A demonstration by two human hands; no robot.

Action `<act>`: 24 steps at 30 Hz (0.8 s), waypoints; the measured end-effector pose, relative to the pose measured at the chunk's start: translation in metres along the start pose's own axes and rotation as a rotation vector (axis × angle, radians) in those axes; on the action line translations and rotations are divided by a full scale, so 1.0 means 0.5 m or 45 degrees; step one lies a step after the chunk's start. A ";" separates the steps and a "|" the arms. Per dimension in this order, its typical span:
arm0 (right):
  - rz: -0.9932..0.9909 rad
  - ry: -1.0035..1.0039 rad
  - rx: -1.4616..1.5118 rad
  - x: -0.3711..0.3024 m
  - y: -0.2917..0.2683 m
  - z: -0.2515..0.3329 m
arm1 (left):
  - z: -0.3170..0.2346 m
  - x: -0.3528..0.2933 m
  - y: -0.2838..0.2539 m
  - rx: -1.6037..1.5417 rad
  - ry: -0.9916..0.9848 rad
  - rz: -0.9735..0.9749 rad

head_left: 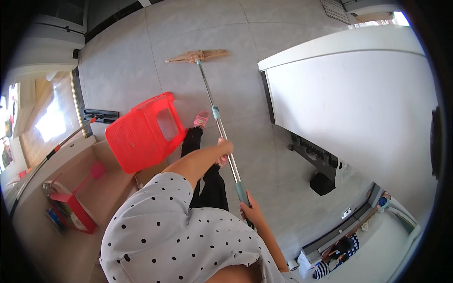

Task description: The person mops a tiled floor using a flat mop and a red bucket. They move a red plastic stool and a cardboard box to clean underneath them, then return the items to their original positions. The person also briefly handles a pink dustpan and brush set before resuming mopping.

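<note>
Both my hands are wrapped around the long pole [231, 162] of a floor mop. My left hand [225, 147] grips the silver metal section partway down. Closer to my body, my right hand [251, 212] is closed on the grey-green grip at the upper end. The mop's wide head, covered by a tan cloth [196, 56], lies on the grey tiles well ahead of me. A pink slipper [201, 119] on my foot shows just left of the pole.
A red plastic stool [141, 134] stands close on my left. Beyond it a black flat-headed floor tool [101, 116] leans with its pole. A large white counter [349, 89] fills the right side, with a black box-like object [322, 183] by its base.
</note>
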State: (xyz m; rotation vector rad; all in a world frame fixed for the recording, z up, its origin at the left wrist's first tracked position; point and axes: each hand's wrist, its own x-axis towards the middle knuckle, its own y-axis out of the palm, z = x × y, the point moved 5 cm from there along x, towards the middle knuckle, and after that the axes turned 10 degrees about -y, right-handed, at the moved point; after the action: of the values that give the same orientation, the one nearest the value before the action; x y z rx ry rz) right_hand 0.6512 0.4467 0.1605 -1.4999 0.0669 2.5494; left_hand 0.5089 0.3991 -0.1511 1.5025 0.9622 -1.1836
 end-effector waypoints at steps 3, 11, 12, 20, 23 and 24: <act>-0.055 0.023 -0.061 -0.093 -0.042 -0.098 | -0.064 0.032 0.161 -0.270 -0.204 0.148; -0.232 -0.161 -0.220 -0.327 -0.159 -0.346 | -0.208 -0.078 0.556 -0.948 -0.294 0.203; -0.209 -0.123 -0.262 -0.352 -0.171 -0.335 | -0.237 -0.065 0.593 -0.953 -0.286 0.220; -0.066 0.068 -0.562 -0.448 -0.235 -0.222 | -0.017 -0.224 0.439 -0.939 1.046 -0.508; -0.090 0.275 -0.281 -0.448 -0.288 -0.245 | 0.259 -0.159 0.362 -1.598 0.659 -0.928; -0.030 0.248 -0.404 -0.444 -0.294 -0.228 | 0.359 -0.194 0.343 -1.599 0.496 -1.267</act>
State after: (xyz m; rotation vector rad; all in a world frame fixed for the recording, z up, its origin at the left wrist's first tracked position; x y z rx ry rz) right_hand 0.8809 0.5463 0.3058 -1.8443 -0.3428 2.4753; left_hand 0.6115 0.1833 -0.0334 0.1515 2.2781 -0.5462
